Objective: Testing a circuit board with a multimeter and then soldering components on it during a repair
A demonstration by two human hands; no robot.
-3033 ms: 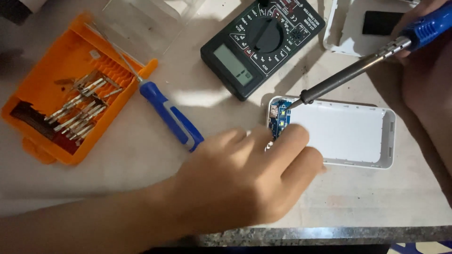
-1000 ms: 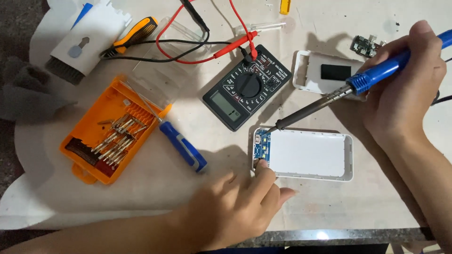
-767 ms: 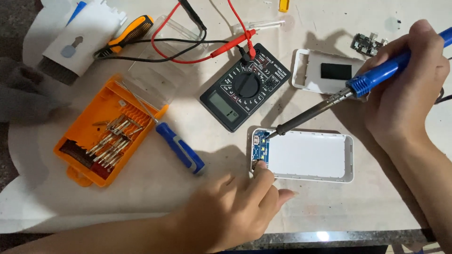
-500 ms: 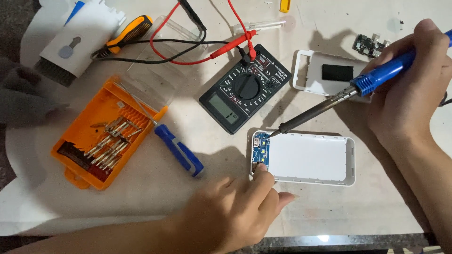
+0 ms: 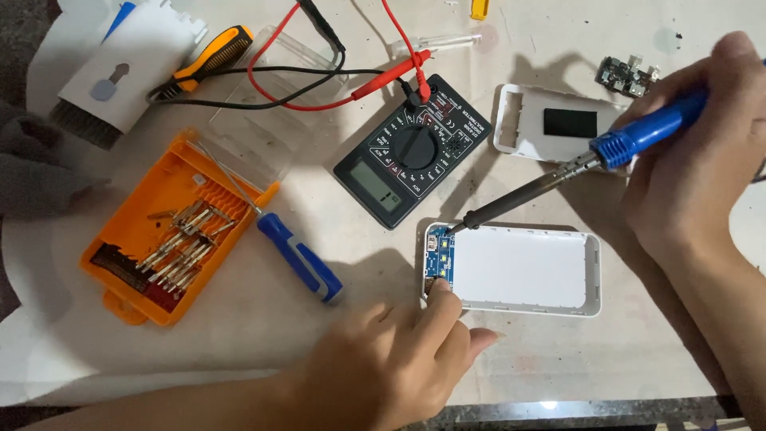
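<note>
Bare table lies open at lower right, below the white case (image 5: 523, 271). The multimeter (image 5: 411, 150) crowds the case's upper left; a blue screwdriver (image 5: 299, 257) and orange bit box (image 5: 171, 231) block the left approach.

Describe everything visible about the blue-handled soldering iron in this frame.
The blue-handled soldering iron has a ribbed blue plastic grip, a dark metal shaft and a narrow tip. The right hand holds it by the handle, pen-like. It slants down to the left, its tip resting at the upper edge of the small blue circuit board set in the left end of the open white plastic case. The left hand has a fingertip pressed at the board's lower edge. The handle's rear end is hidden by the hand.
</note>
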